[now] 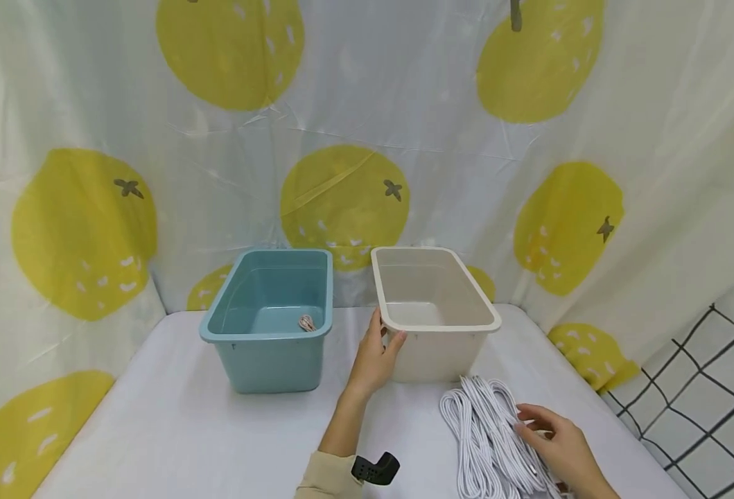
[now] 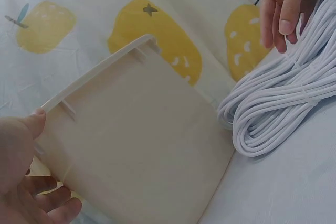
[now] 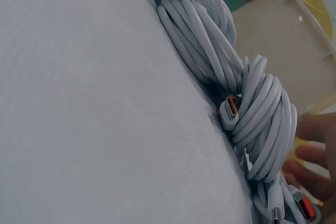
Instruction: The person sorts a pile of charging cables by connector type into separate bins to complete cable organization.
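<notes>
My left hand (image 1: 373, 357) holds the front left corner of a beige plastic bin (image 1: 438, 353), thumb at the front just under the rim and fingers along the side. Bundles of white charging cable (image 1: 485, 436) lie in long folded loops on the table before that bin. Connectors with orange-red insides, such as one USB plug (image 3: 230, 109), stick out of the bundles in the right wrist view. At the right edge of the bundles is my right hand (image 1: 560, 443), its fingers loosely bent beside the cables. Nothing shows in its grasp.
A blue-green bin (image 1: 273, 364) stands left of the beige one, with a small coiled pinkish cord (image 1: 307, 323) inside. Behind both hangs a curtain (image 1: 448, 187) with yellow fruit prints. A black wire grid (image 1: 710, 388) borders the white table (image 1: 229, 443) at right.
</notes>
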`<state>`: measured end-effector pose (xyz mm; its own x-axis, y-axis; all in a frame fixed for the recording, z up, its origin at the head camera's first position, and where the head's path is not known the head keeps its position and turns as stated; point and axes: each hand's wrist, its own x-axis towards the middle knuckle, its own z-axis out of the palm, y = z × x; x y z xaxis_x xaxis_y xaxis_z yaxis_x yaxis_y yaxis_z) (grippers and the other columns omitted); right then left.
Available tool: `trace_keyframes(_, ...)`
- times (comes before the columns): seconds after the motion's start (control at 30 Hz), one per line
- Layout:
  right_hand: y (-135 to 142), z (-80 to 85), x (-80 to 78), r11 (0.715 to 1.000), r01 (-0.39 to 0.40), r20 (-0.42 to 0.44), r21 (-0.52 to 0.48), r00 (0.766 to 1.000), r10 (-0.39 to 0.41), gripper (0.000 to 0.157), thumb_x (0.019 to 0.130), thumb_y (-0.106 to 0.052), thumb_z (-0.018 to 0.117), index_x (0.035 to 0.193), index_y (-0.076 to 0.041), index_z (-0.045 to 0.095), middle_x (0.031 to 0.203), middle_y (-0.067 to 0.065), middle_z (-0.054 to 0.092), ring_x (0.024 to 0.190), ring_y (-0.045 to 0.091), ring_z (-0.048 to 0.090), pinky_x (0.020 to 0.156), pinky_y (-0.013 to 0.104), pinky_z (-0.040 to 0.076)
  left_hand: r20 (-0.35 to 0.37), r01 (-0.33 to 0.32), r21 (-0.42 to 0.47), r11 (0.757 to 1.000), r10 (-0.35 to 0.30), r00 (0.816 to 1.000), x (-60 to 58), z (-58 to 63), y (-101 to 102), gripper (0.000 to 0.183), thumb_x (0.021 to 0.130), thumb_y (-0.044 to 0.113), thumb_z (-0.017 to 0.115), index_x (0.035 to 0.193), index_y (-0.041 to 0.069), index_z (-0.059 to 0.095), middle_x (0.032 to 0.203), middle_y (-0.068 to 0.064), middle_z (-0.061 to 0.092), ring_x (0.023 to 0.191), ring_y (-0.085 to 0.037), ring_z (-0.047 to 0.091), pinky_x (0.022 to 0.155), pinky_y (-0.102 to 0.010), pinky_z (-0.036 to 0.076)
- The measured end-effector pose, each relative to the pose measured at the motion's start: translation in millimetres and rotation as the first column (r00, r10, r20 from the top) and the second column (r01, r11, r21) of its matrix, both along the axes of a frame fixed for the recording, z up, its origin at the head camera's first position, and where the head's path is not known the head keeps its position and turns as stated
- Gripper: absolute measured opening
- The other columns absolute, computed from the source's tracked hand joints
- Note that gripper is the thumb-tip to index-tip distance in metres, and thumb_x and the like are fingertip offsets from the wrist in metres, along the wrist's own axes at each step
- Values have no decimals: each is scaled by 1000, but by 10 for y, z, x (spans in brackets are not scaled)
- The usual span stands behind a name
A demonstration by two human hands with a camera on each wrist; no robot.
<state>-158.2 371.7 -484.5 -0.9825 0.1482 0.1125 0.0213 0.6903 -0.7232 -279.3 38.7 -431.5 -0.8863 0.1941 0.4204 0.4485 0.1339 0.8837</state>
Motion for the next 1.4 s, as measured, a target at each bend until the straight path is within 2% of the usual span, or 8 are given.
trace_keyframes(0.1, 75, -48, -28, 998, 3, 68, 59, 998, -7, 58, 96, -36, 77, 136, 4, 62, 118, 15, 70, 95, 23, 68, 80, 40, 59, -4, 0, 5, 1000, 0, 1000, 7, -48, 6, 69, 107, 31, 59, 164, 16, 23, 159, -12, 40, 142, -38, 42, 103, -61, 46)
trace_keyframes(0.23, 138, -28, -62, 989, -19, 129, 147, 992, 0, 63, 94, -40, 77, 132, 7, 63, 110, 11, 71, 92, 25, 68, 80, 50, 57, -19, -7, 3, 1000, 7, 1000, 15, -29, 14, 70, 107, 32, 59, 164, 15, 23, 159, -13, 40, 141, -38, 44, 101, -61, 47)
trace_keyframes(0.4, 114, 50, -99, 958, -86, 156, 273, 987, 44, 52, 90, -37, 81, 116, 8, 72, 96, 4, 71, 85, 24, 66, 75, 50, 56, 2, -23, -2, 1000, 23, 1000, 23, 18, -5, 70, 107, 32, 60, 164, 15, 22, 160, -14, 39, 141, -39, 44, 102, -62, 47)
trace_keyframes(0.53, 83, 74, -115, 943, -79, 139, 322, 990, 35, 42, 86, -30, 83, 108, 5, 76, 91, 1, 71, 82, 23, 66, 73, 51, 55, -4, -23, -5, 1000, 23, 1000, 14, 15, -11, 69, 108, 30, 59, 164, 14, 22, 159, -15, 39, 140, -41, 44, 101, -63, 47)
trace_keyframes(0.63, 86, 52, -122, 956, -49, 140, 289, 990, 9, 39, 84, -29, 85, 107, 2, 77, 92, 4, 72, 85, 25, 68, 75, 53, 55, -18, -19, -1, 1000, 19, 1000, 4, 3, -7, 68, 108, 29, 59, 163, 14, 23, 158, -16, 40, 140, -42, 44, 100, -64, 47)
trace_keyframes(0.87, 182, 37, -107, 991, 37, 171, 125, 984, -58, 45, 86, -27, 82, 116, 5, 75, 101, 12, 75, 96, 34, 68, 81, 56, 55, -23, -8, 2, 1000, 8, 1000, -7, -36, 10, 69, 107, 29, 60, 163, 15, 23, 158, -15, 41, 140, -40, 45, 100, -63, 47)
trace_keyframes(1.17, 276, 349, -65, 992, 77, 115, 97, 989, -88, 53, 90, -37, 81, 123, 4, 73, 113, 17, 74, 113, 45, 63, 89, 58, 52, -23, -7, -16, 1000, 7, 1000, -20, -21, -5, 70, 108, 31, 58, 164, 16, 21, 158, -15, 40, 141, -40, 43, 102, -59, 48)
trace_keyframes(1.4, 298, 603, -77, 998, 42, 127, 56, 991, -49, 56, 91, -36, 80, 127, 6, 70, 115, 17, 73, 105, 37, 67, 82, 47, 57, -46, -2, -11, 1000, 2, 999, -28, -18, -10, 70, 108, 30, 58, 164, 13, 21, 157, -18, 40, 140, -42, 43, 101, -62, 47)
